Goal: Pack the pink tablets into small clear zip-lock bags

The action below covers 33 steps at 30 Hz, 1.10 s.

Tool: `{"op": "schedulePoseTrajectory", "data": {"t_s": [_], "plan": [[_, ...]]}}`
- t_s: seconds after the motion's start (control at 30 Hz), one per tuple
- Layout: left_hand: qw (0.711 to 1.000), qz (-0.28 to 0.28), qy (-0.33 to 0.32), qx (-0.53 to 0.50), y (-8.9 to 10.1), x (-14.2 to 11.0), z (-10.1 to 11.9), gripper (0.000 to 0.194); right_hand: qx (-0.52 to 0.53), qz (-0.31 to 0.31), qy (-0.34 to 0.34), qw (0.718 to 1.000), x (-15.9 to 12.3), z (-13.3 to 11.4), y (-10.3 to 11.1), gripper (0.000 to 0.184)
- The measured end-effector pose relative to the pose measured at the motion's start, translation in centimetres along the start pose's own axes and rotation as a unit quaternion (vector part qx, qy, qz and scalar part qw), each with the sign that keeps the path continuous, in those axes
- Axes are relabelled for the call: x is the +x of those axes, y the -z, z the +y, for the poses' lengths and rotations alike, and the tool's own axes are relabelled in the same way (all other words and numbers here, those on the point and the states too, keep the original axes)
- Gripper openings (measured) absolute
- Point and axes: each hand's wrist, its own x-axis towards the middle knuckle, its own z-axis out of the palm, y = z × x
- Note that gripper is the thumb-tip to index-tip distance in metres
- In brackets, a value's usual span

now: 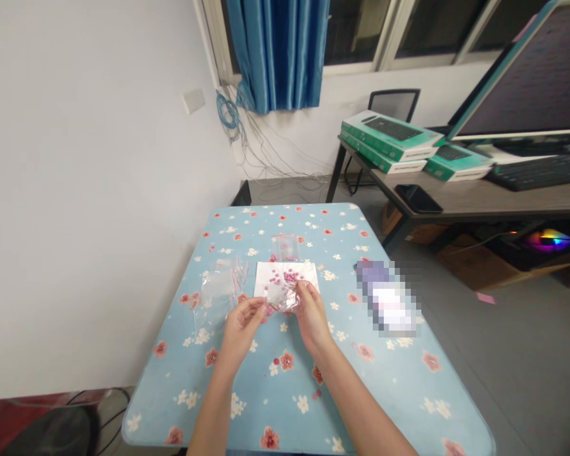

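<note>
While both forearms reach in from the near edge of the table, the right hand (312,316) pinches the right side of a small clear zip bag (282,296) between thumb and fingers. The left hand (240,329) lies partly closed, its fingers (256,306) curled at the bag's lower left corner; whether they grip the plastic cannot be told. The bag hangs just above a white paper sheet (266,286), over which loose pink beads (289,275) lie scattered; a few more show through the plastic. All of this rests on a pale blue floral tablecloth (261,405). A second clear zip bag (218,285) lies flat left of the paper, and a third (285,247) lies at its far edge. Right of the hands sits an object obscured by pixelation (387,297), its kind impossible to tell.

Beyond the table, a desk edge (456,202) carries a black smartphone (418,198), stacked green keyboard boxes (389,136), a black keyboard (536,171) and a large monitor (517,76). A cardboard box (475,263) stands beneath the desk, and a mesh chair back (394,104) rises behind it. Tangled cables (228,117) run down the white wall below a blue curtain (275,50).
</note>
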Motion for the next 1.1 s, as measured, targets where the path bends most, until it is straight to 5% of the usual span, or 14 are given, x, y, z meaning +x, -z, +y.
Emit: {"op": "schedulePoseTrajectory", "data": {"t_s": [0.27, 0.67, 0.8, 1.1], "plan": [[0.998, 0.047, -0.015, 0.034, -1.1, 0.1, 1.7, 0.022, 0.111, 0.032, -0.087, 0.990, 0.2, 0.1, 0.0, 0.029], [0.996, 0.034, -0.020, 0.083, -1.5, -0.1, 4.2, 0.021, 0.278, -0.057, -0.159, 0.946, 0.2, 0.6, -0.4, 0.026], [0.994, 0.032, -0.030, 0.101, -1.4, -0.2, 5.1, 0.020, 0.276, -0.026, -0.186, 0.943, 0.4, 0.8, -0.1, 0.020], [0.996, 0.030, -0.040, 0.075, -1.1, -0.4, 5.3, 0.019, 0.288, -0.061, -0.199, 0.935, 1.1, 1.8, 1.4, 0.011]]}}
